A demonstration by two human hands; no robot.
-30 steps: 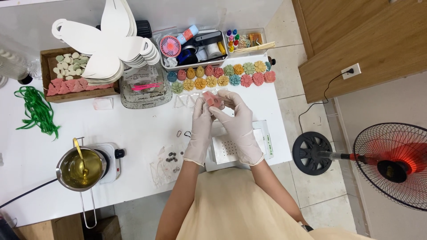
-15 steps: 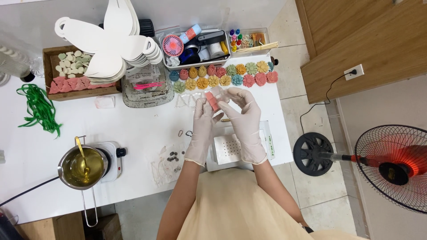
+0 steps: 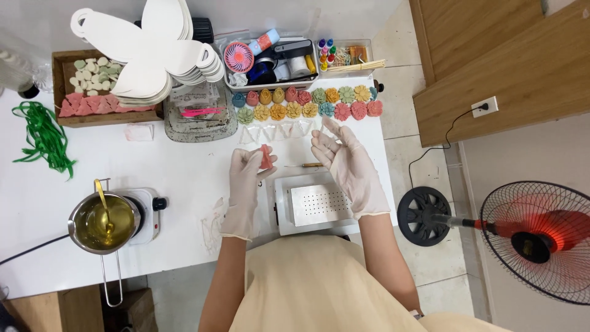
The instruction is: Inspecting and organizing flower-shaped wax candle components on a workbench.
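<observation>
My left hand (image 3: 247, 178), in a white glove, pinches a small pink flower-shaped piece (image 3: 266, 158) above the white table (image 3: 123, 154). My right hand (image 3: 344, 161), also gloved, is apart from it with fingers spread and holds nothing. Below both hands sits a white box with a perforated metal plate (image 3: 318, 204). A thin wooden-handled tool (image 3: 306, 165) lies between the hands. Two rows of coloured flower pieces (image 3: 305, 103) line the table beyond them, with clear moulds (image 3: 276, 131) just in front.
A pot of yellow liquid with a spoon (image 3: 103, 222) stands on a small hotplate at left. Green ribbon (image 3: 42, 136), a wooden tray of pieces (image 3: 80, 92), white cut-out shapes (image 3: 153, 55), supply bins (image 3: 273, 58) sit at the back. A fan (image 3: 534, 240) stands on the floor.
My hands have come apart. The right hand let go and opened to the right, while the left hand lowered slightly with the pink piece still in it.
</observation>
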